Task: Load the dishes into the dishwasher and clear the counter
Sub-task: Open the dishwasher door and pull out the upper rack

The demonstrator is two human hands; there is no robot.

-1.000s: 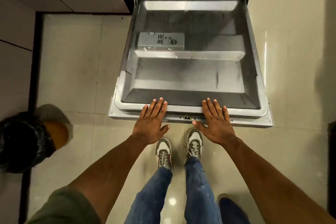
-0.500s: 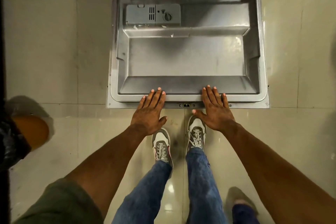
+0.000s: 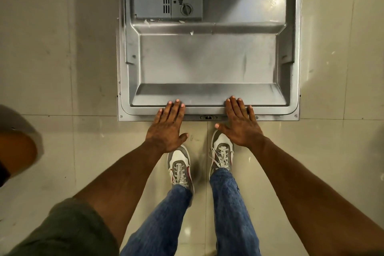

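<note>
Upper centre of the frame: dishwasher door (image 3: 207, 62) lies fully dropped, flat and horizontal, inner steel face up. Its long axis runs left-right across the frame; hinge side is off the top edge, free latch edge is the lower one, closest to the person. Detergent dispenser (image 3: 168, 6) sits upper left on the door panel. Latch (image 3: 208, 117) is at the middle of the free edge, between the two hands.

Left hand (image 3: 167, 127): grip spread, fingers straight, fingertips resting on the door's lower rim, palm hanging off the edge over the floor. Holds nothing. Right hand (image 3: 242, 125): same, fingers flat on the rim, thumb splayed toward the latch. Holds nothing. Both are about equally far from the latch, one on each side, so neither is clearly nearer.

Key relation: the door lies forward and up-frame from both grips, with the hands on the free edge only. My read is the door is down or just settling, and the racks must be further up-frame, out of view. No dishes or tabletop visible, so loading is not started as far as this shows.

Shoes (image 3: 180, 169) stand on the tiled floor (image 3: 52, 48) directly below the door edge. Orange-brown object (image 3: 16, 151) at mid left edge, blurred, cannot identify.
</note>
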